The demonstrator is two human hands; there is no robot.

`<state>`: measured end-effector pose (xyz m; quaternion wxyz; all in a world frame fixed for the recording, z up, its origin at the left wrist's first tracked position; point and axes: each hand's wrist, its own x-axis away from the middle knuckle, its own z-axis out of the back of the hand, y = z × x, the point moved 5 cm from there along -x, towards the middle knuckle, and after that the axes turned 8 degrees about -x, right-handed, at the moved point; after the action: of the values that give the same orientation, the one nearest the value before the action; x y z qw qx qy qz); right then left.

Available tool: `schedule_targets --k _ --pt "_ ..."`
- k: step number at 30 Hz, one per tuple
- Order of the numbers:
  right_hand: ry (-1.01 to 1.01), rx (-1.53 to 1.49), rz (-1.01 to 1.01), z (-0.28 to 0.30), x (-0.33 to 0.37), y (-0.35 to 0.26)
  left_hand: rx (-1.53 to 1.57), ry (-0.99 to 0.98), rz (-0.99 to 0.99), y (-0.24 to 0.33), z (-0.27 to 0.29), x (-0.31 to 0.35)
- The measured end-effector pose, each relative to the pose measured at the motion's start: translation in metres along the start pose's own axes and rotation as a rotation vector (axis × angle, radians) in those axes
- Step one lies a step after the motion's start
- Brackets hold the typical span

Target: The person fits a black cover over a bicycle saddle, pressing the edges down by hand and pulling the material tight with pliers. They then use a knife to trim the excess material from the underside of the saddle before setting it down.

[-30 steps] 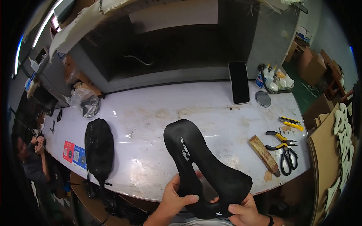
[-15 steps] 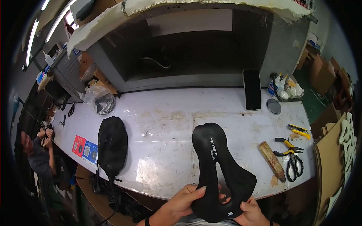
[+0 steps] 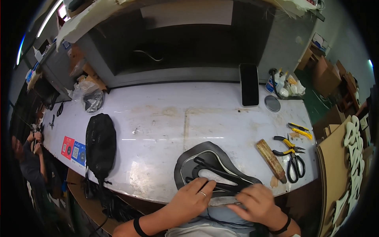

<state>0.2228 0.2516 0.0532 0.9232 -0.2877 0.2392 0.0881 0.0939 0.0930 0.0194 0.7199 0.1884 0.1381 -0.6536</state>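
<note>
A black bicycle saddle (image 3: 188, 158) lies underside up at the front edge of the table, with its dark rails (image 3: 221, 171) and a pale inner line showing. My left hand (image 3: 194, 196), wearing a ring, has its fingers closed over the saddle's near side by a rail. Against the saddle's right end, my right hand (image 3: 257, 203) has curled fingers, slightly blurred; its exact hold is partly hidden. Right of the saddle rests a worn, stained stick (image 3: 271, 160). Beyond it are yellow-and-black pliers (image 3: 290, 147) and black-handled scissors (image 3: 296, 168).
A black pouch (image 3: 101, 142) lies left on the white table (image 3: 150, 158). At the back stand a phone (image 3: 249, 85), a round grey disc (image 3: 272, 103) and a dark open booth (image 3: 177, 51). A yellow cutter (image 3: 301, 131) lies right. Another person (image 3: 33, 162) works at far left.
The saddle has been turned over from its smooth top to its underside and lowered to the table edge. Both hands have shifted onto its near side and right end.
</note>
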Motion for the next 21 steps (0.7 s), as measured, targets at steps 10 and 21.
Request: schedule_targets --k 10,21 --pt "-0.167 0.377 0.058 -0.030 -0.011 0.013 0.142 -0.466 -0.002 -0.018 0.009 -0.057" --pt "-0.167 0.491 0.168 -0.035 -0.006 0.022 0.196 -0.292 0.074 -0.023 0.007 -0.052"
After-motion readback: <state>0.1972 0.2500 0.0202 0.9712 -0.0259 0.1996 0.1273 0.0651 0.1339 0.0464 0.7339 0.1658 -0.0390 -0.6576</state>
